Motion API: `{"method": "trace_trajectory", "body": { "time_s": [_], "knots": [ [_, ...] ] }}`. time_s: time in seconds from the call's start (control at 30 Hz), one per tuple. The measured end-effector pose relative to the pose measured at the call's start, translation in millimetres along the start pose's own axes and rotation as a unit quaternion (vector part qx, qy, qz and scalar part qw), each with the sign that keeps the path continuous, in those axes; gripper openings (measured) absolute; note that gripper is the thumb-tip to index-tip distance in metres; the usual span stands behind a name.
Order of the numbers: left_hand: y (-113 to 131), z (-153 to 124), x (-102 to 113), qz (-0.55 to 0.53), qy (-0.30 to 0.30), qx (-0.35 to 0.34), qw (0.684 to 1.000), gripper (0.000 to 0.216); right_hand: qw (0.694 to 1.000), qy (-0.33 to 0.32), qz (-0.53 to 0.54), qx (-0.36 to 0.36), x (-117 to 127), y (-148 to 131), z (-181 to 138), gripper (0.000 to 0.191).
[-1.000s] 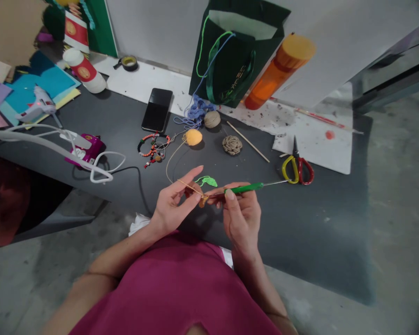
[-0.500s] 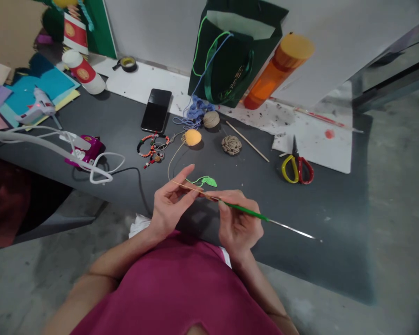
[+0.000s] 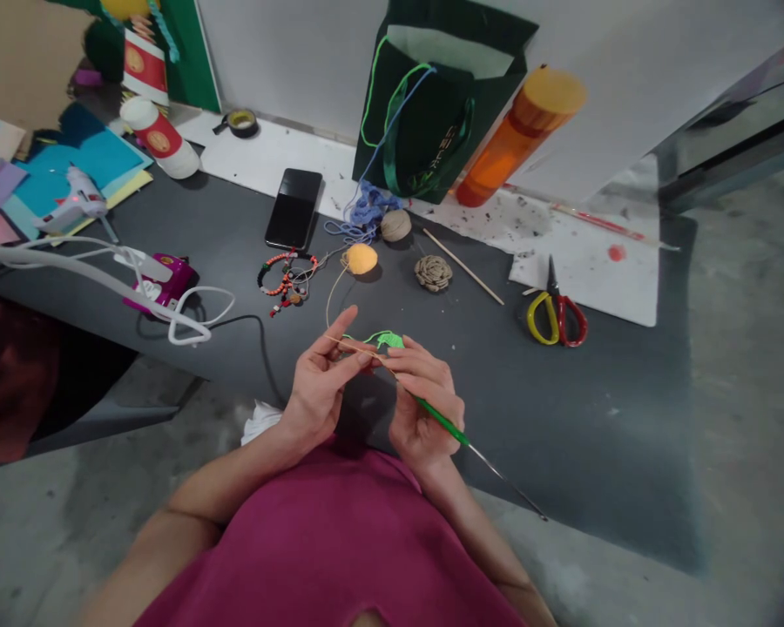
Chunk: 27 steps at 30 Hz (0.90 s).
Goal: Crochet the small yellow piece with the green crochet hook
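Head view, single entry.

Left hand [image 3: 319, 383]: raised over the near edge of the dark grey table [image 3: 594, 418]; a tan yarn strand [image 3: 330, 300] is pinched between thumb and forefinger and laid across the fingertips, the remaining fingers being half curled.

Right hand [image 3: 424, 407]: just beside the left, clenched around the green handle of a crochet hook [image 3: 442, 424]. The working end is pointed toward the left fingertips; the bare metal shaft is extended down and to the right, past the table edge. Whether any stitched work is held between the two hands cannot be told.

Yarn strand: led from the hands up to a yellow yarn ball [image 3: 361, 258] lying on the table.

Green crocheted leaf [image 3: 387, 338]: seen just beyond the fingertips.

Noted farther back: bead bracelet [image 3: 286, 277], black phone [image 3: 294, 207], beige yarn ball [image 3: 395, 225], woven rosette [image 3: 434, 272], wooden stick [image 3: 463, 266], scissors [image 3: 557, 315], dark green bag [image 3: 431, 122], orange bottle [image 3: 519, 131].

Noted at far left: glue gun [image 3: 75, 196].
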<state>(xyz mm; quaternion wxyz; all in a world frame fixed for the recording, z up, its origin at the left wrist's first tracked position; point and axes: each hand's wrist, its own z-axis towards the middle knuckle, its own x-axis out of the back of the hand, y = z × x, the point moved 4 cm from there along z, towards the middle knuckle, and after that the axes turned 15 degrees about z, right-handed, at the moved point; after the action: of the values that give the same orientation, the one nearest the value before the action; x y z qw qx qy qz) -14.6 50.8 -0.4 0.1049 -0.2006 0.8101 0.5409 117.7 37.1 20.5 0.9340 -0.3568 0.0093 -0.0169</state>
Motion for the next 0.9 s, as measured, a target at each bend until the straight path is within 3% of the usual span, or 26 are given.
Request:
{"method": "trace_trajectory", "body": {
  "time_s": [0.23, 0.43, 0.73, 0.9],
  "knots": [
    [1.2, -2.9, 6.2, 0.099, 0.060, -0.117, 0.986, 0.056, 1.000, -0.002, 0.020, -0.001, -2.2, 3.3, -2.5, 0.027],
    [-2.3, -2.0, 4.9, 0.080, 0.035, -0.109, 0.990, 0.056, 1.000, -0.008, -0.011, -0.002, -0.6, 1.8, -3.4, 0.027],
    [1.9, -6.8, 6.1, 0.118, 0.055, -0.142, 0.981, 0.055, 0.999, -0.013, -0.024, 0.021, -0.9, 1.5, -4.6, 0.028],
    [4.6, -10.3, 2.3, 0.119, 0.040, -0.121, 0.985, 0.055, 0.999, -0.017, -0.052, -0.001, -0.2, 2.6, -3.2, 0.027]
  ]
}}
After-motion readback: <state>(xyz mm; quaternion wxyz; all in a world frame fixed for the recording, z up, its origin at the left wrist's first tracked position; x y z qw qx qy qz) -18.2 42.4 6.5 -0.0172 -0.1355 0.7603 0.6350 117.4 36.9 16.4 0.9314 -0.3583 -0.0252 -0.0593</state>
